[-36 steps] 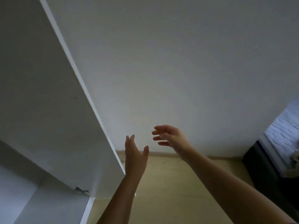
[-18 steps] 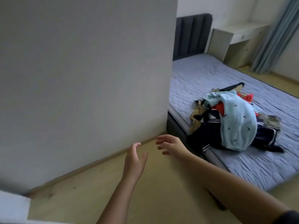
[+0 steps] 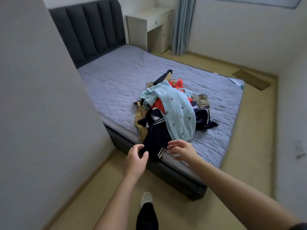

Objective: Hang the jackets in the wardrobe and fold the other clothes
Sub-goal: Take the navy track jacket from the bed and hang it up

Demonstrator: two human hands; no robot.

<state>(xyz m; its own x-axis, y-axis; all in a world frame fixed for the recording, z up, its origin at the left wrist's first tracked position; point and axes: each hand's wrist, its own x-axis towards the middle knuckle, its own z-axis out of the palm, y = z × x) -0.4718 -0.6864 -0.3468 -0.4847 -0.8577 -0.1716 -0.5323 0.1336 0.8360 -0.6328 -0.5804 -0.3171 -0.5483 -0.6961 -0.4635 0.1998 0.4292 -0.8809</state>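
The pile of clothes [image 3: 174,112] lies unsorted on the bed [image 3: 116,80], near its edge; nothing looks folded, so most work probably remains; the left hand [image 3: 135,156] and right hand [image 3: 181,151] reach toward it, apart, loose, empty.

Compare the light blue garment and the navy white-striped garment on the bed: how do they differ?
Colour: the light blue garment carries small dark motifs; the navy garment has white stripe trim. Position: the light blue garment lies on top of the pile; the navy garment sits partly beneath it. Overhang: the navy garment hangs over the near edge of the bed; the light blue garment stays on it. Both are crumpled, unfolded.
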